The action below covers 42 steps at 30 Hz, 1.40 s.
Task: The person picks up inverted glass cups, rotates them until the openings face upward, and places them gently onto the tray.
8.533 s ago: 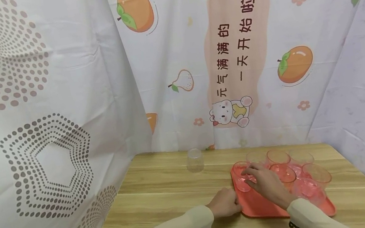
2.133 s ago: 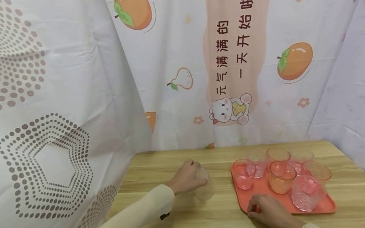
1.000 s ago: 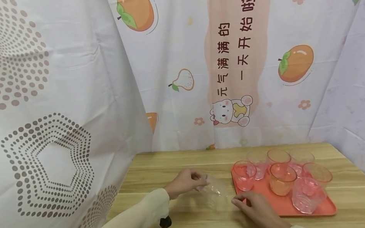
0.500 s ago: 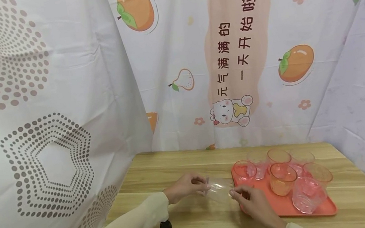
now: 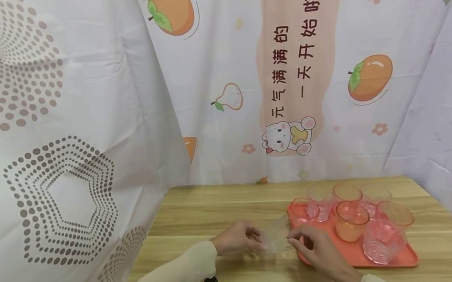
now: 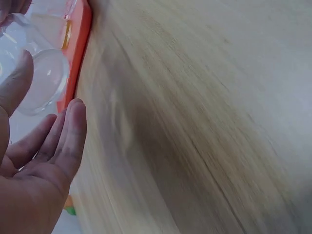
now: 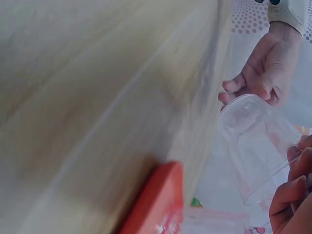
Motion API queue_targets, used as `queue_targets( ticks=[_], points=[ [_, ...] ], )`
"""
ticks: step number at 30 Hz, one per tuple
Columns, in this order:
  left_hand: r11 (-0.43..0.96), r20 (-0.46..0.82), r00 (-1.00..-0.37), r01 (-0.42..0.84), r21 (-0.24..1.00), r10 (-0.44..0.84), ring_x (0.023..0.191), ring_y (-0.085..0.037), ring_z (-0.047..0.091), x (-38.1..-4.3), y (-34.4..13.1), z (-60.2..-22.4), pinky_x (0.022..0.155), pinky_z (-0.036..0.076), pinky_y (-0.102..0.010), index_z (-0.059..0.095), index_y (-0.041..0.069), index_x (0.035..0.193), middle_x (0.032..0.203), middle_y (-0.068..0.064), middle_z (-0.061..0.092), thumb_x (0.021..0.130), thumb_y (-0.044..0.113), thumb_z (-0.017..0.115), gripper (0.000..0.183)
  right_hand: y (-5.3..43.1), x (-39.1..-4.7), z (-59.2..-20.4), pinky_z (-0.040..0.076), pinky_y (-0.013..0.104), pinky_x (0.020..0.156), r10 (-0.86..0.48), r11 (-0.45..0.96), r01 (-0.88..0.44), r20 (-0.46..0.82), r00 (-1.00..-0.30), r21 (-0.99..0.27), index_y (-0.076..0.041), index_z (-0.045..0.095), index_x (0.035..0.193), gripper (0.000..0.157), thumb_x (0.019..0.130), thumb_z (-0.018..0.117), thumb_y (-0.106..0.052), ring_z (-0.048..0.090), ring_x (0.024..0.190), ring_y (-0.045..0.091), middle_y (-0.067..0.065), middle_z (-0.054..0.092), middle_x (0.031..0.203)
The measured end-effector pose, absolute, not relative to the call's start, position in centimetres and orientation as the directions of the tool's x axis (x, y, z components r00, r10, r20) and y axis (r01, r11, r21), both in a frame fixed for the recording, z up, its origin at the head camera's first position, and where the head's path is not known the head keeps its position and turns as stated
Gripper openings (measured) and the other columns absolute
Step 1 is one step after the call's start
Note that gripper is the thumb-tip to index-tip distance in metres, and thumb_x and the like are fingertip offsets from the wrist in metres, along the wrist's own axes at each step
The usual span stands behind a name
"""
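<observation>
A clear cup [image 5: 276, 236] is tipped on its side in the air between the two hands, just left of the red tray [image 5: 352, 254]. My right hand [image 5: 316, 246] pinches its rim between thumb and fingers, plainest in the right wrist view, where the cup [image 7: 258, 146] points its round base at the other hand. Beside that base is my left hand [image 5: 241, 239], thumb and fingers spread apart. The left wrist view shows this left hand [image 6: 41, 170] with nothing in its grasp; whether a fingertip touches the cup, I cannot tell.
Several see-through cups stand on the tray, among them an orange-yellow cup [image 5: 352, 228], a pink cup [image 5: 381, 247] and a reddish cup [image 5: 303, 209] at the left corner. Patterned curtains [image 5: 215, 65] hang behind and beside the wooden table [image 5: 200, 202].
The clear cup, standing at the table's back earlier, came forward in the left hand and was tipped over. The right hand left the tray and took its rim; the left fingers have loosened.
</observation>
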<state>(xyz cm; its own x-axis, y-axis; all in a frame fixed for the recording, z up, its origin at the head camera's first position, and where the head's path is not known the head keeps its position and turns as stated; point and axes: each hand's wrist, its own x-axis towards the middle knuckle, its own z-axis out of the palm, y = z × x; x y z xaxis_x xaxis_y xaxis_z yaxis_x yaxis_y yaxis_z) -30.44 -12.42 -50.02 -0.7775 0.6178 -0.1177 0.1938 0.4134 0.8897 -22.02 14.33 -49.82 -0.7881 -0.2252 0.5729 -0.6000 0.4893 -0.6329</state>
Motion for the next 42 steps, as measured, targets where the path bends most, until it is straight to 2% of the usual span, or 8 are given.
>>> queue_targets(
  ticks=[5, 8, 11, 14, 21, 26, 32, 42],
  points=[
    [0.413, -0.123, -0.770, 0.193, 0.890, 0.626, 0.086, -0.017, 0.068, -30.1, -11.6, -50.6, 0.075, 0.057, -0.031, 0.073, 0.005, 0.108, 0.096, -0.002, 0.072, 0.084, 0.017, 0.087, 0.030, 15.5, -22.2, -49.4, 0.037, 0.014, 0.050, -0.269, 0.508, -0.716, 0.702, -0.660, -0.479, -0.024, 0.072, 0.094, 0.027, 0.084, 0.082, 0.000, 0.044, 0.056, -0.002, -0.016, 0.062, 0.080],
    [0.429, -0.128, -0.773, 0.199, 0.881, 0.621, 0.080, -0.017, 0.069, -29.9, -11.0, -51.0, 0.068, 0.058, -0.032, 0.073, 0.004, 0.106, 0.090, -0.002, 0.072, 0.085, 0.017, 0.086, 0.027, 16.3, -22.3, -49.1, 0.035, 0.012, 0.051, -0.266, 0.526, -0.729, 0.729, -0.631, -0.438, -0.024, 0.071, 0.092, 0.031, 0.081, 0.083, 0.003, 0.043, 0.057, -0.002, -0.017, 0.060, 0.079],
    [0.441, -0.120, -0.784, 0.208, 0.873, 0.608, 0.073, -0.021, 0.070, -29.7, -10.4, -51.0, 0.063, 0.059, -0.036, 0.073, 0.005, 0.099, 0.084, -0.002, 0.072, 0.087, 0.016, 0.084, 0.020, 17.1, -22.2, -49.0, 0.035, 0.012, 0.052, -0.277, 0.550, -0.717, 0.716, -0.641, -0.429, -0.028, 0.070, 0.092, 0.033, 0.083, 0.082, 0.002, 0.043, 0.058, -0.002, -0.019, 0.059, 0.081],
    [0.459, -0.108, -0.798, 0.225, 0.859, 0.593, 0.068, -0.023, 0.070, -29.5, -9.7, -51.0, 0.060, 0.059, -0.036, 0.074, 0.008, 0.092, 0.080, -0.001, 0.071, 0.088, 0.016, 0.083, 0.013, 17.7, -22.1, -48.8, 0.036, 0.012, 0.053, -0.295, 0.563, -0.721, 0.716, -0.633, -0.405, -0.026, 0.071, 0.093, 0.031, 0.084, 0.082, 0.001, 0.043, 0.060, -0.003, -0.019, 0.059, 0.082],
    [0.493, -0.045, -0.789, 0.337, 0.802, 0.612, 0.057, -0.015, 0.067, -29.3, -7.8, -51.8, 0.052, 0.055, -0.028, 0.075, 0.011, 0.078, 0.067, -0.001, 0.070, 0.089, 0.011, 0.081, 0.013, 18.8, -21.6, -48.9, 0.035, 0.012, 0.053, -0.297, 0.591, -0.706, 0.709, -0.640, -0.390, -0.028, 0.071, 0.093, 0.033, 0.082, 0.083, 0.001, 0.045, 0.058, 0.001, -0.019, 0.057, 0.083],
    [0.507, -0.049, -0.793, 0.339, 0.792, 0.607, 0.054, -0.013, 0.066, -28.8, -6.9, -52.1, 0.051, 0.055, -0.026, 0.075, 0.010, 0.076, 0.065, 0.000, 0.069, 0.089, 0.011, 0.081, 0.014, 19.6, -21.5, -49.2, 0.033, 0.010, 0.052, -0.306, 0.607, -0.708, 0.717, -0.627, -0.360, -0.030, 0.069, 0.094, 0.036, 0.081, 0.083, 0.001, 0.044, 0.054, 0.004, -0.021, 0.056, 0.083],
    [0.523, -0.036, -0.793, 0.366, 0.770, 0.608, 0.055, -0.011, 0.065, -28.4, -5.8, -52.3, 0.051, 0.053, -0.024, 0.075, 0.010, 0.075, 0.066, 0.003, 0.068, 0.089, 0.011, 0.081, 0.015, 20.4, -21.2, -49.2, 0.032, 0.009, 0.051, -0.312, 0.617, -0.707, 0.718, -0.622, -0.345, -0.034, 0.067, 0.092, 0.042, 0.079, 0.084, 0.002, 0.043, 0.054, 0.001, -0.021, 0.056, 0.083],
    [0.560, -0.041, -0.788, 0.399, 0.726, 0.614, 0.050, -0.006, 0.058, -28.1, -4.3, -52.5, 0.048, 0.048, -0.020, 0.073, 0.012, 0.072, 0.061, 0.004, 0.064, 0.091, 0.013, 0.079, 0.020, 21.5, -21.0, -49.4, 0.032, 0.009, 0.054, -0.330, 0.675, -0.676, 0.697, -0.636, -0.296, -0.032, 0.069, 0.089, 0.039, 0.076, 0.087, 0.000, 0.041, 0.060, -0.004, -0.024, 0.055, 0.083]
  ],
)
